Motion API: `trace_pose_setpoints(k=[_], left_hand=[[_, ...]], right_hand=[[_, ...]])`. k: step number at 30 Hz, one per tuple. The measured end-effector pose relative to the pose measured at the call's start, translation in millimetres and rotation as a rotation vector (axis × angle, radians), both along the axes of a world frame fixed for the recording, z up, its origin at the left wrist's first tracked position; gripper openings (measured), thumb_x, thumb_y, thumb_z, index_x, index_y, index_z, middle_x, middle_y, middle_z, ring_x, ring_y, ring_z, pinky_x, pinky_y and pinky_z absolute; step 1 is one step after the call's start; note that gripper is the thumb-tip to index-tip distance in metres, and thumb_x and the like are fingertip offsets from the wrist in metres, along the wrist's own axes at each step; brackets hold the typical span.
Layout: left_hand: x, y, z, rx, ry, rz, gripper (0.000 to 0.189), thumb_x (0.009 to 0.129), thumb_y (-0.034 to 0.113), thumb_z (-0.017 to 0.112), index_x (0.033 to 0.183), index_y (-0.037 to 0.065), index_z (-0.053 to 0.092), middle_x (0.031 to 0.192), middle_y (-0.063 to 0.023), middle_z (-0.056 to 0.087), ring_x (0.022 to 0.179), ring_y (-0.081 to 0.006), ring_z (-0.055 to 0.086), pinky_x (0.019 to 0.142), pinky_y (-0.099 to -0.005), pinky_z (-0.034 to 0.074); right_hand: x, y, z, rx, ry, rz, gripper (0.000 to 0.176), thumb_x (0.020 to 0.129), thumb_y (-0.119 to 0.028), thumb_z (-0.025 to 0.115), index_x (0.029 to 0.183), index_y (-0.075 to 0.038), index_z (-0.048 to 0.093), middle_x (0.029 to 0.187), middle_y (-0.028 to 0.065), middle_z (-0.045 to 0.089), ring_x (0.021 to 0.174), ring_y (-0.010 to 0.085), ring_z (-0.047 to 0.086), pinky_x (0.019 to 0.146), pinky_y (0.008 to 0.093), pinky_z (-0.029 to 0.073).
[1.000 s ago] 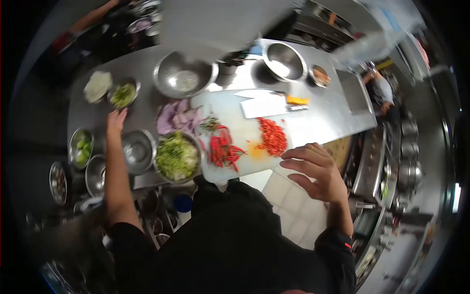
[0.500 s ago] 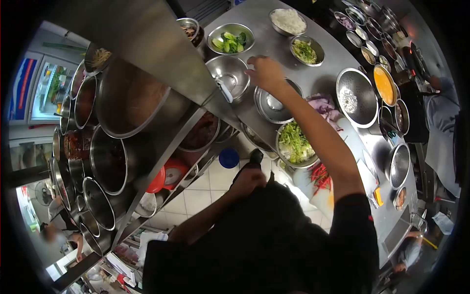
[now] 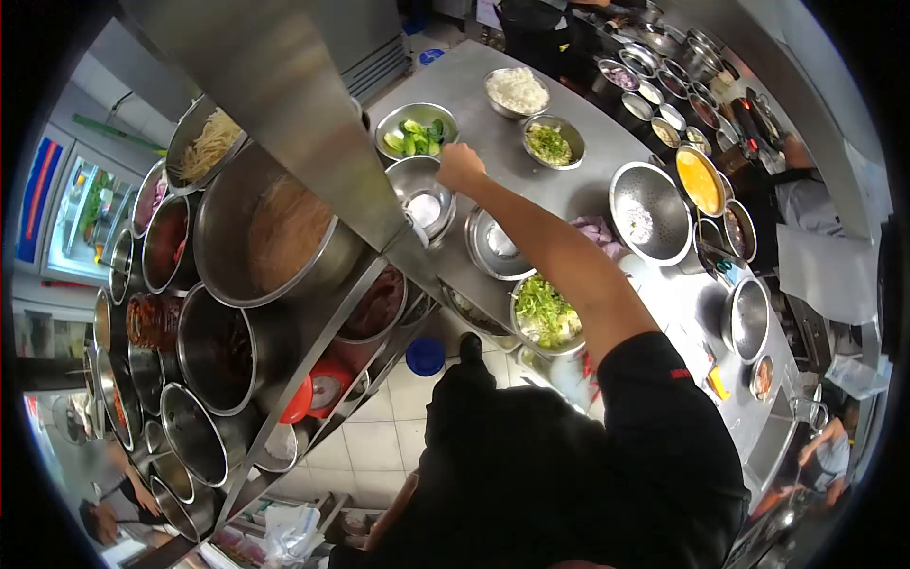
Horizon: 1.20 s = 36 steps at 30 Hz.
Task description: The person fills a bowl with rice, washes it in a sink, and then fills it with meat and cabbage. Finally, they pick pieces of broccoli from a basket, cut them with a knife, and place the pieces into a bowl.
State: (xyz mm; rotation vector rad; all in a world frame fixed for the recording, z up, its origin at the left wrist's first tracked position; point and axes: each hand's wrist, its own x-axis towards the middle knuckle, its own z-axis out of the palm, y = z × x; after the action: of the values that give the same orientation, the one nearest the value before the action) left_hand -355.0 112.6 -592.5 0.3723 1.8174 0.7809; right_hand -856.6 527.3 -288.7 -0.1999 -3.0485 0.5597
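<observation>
My right hand [image 3: 462,170] is closed at the right rim of a metal bowl [image 3: 403,176] on the steel counter, fingers curled over its edge. A bowl of cut green vegetables [image 3: 417,138] stands just behind it. Beneath my right forearm sits another metal bowl [image 3: 483,251], and nearer me a bowl of shredded greens [image 3: 548,313]. Of my left arm only a strip of forearm [image 3: 392,512] shows beside my dark clothing; the hand itself is hidden.
A steel post [image 3: 313,123] and shelf of large pots [image 3: 216,351] rise on my left. Farther along the counter [image 3: 588,194] stand a bowl of white food [image 3: 517,92], a colander [image 3: 650,180] and an orange-filled bowl [image 3: 700,180]. A person [image 3: 827,455] is at far right.
My right hand has come down from above the bowl onto its rim, its fingers now curled. My left hand has dropped back toward my body out of sight. The camera view has shifted.
</observation>
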Motion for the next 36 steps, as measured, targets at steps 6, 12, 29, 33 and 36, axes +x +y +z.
trace_pose_setpoints(k=[6,12,29,33,36], left_hand=[[-62.8,25.2,27.8,0.164,-0.080,-0.047,0.026,0.077,0.027,0.059,0.088,0.004,0.066,0.087,-0.0179,0.065,0.086,-0.0352,0.061,0.072,-0.0407,0.048],[-118.6,69.8,42.5,0.314,0.392,-0.321,0.028,0.075,0.027,0.063,0.091,0.005,0.066,0.090,-0.0171,0.064,0.087,-0.0335,0.060,0.078,-0.0404,0.048],[-228.1,228.4,253.2,0.805,-0.565,0.606,0.058,0.083,0.027,0.059,0.129,0.000,0.036,0.114,-0.0194,0.054,0.093,-0.0269,0.060,0.077,-0.0381,0.051],[-271.5,258.8,286.4,0.982,-0.509,0.536,0.047,0.085,0.022,0.057,0.124,0.000,0.042,0.113,-0.0186,0.055,0.094,-0.0282,0.060,0.080,-0.0389,0.050],[-335.2,315.8,309.8,1.098,-0.400,0.662,0.035,0.088,0.017,0.053,0.118,0.001,0.045,0.111,-0.0164,0.056,0.094,-0.0280,0.060,0.082,-0.0382,0.049]], right_hand=[[7.5,10.9,61.1,-0.208,-0.203,0.123,0.016,0.072,-0.007,0.054,0.066,0.004,0.064,0.060,0.0167,0.064,0.054,0.0241,0.066,0.057,0.0350,0.056],[41.2,5.9,57.7,0.187,0.305,0.189,0.024,0.071,-0.015,0.065,0.078,0.008,0.063,0.077,0.0233,0.064,0.076,0.0297,0.065,0.068,0.0397,0.054],[43.6,59.9,-31.5,-0.587,0.255,-0.032,0.015,0.068,-0.003,0.058,0.082,0.001,0.060,0.072,0.0170,0.064,0.071,0.0301,0.066,0.068,0.0398,0.053],[66.1,160.6,-30.8,-0.186,0.487,-0.567,0.051,0.070,-0.011,0.062,0.118,-0.002,0.047,0.126,0.0262,0.041,0.115,0.0396,0.043,0.092,0.0424,0.041],[61.5,208.4,-76.0,-0.420,0.366,-0.967,0.047,0.076,-0.014,0.056,0.116,0.007,0.045,0.116,0.0292,0.049,0.112,0.0404,0.048,0.093,0.0412,0.042]])
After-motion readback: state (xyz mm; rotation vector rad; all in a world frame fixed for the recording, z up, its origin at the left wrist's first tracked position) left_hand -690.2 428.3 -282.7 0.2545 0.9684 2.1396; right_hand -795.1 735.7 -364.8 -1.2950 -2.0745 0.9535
